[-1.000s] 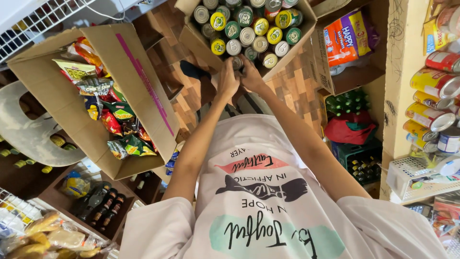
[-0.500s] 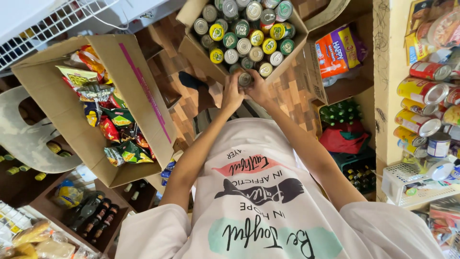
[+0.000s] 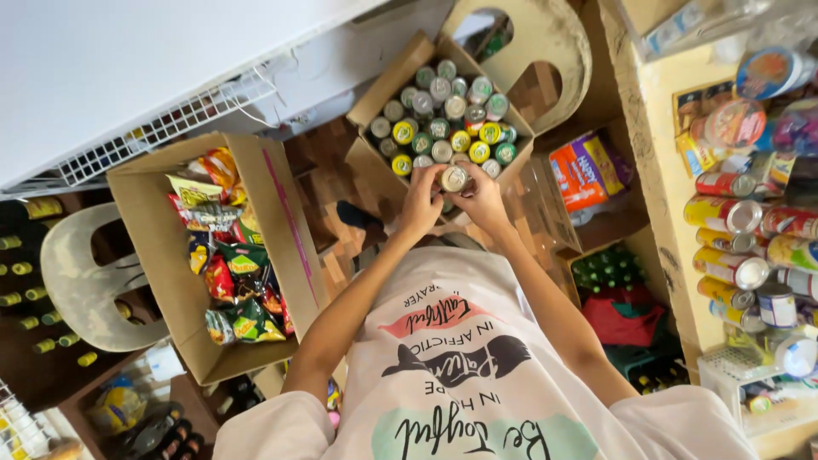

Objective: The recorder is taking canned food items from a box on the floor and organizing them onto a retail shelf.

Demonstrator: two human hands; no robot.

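Both hands, left hand (image 3: 423, 203) and right hand (image 3: 482, 198), clasp 1 can (image 3: 453, 178) just above near edge of can carton (image 3: 371, 100). Keep can upright, fingertips off lid.

Body of the small can (image 3: 454, 178) concealed by the fingers of the left hand (image 3: 423, 202) and right hand (image 3: 482, 198); only its top shows. Near corner of the box of cans (image 3: 380, 89) hidden behind both hands. Shelf tins (image 3: 740, 271) cut off at the right edge. Bottles (image 3: 20, 300) at far left too small to identify. Shoulders cropped by the bottom edge
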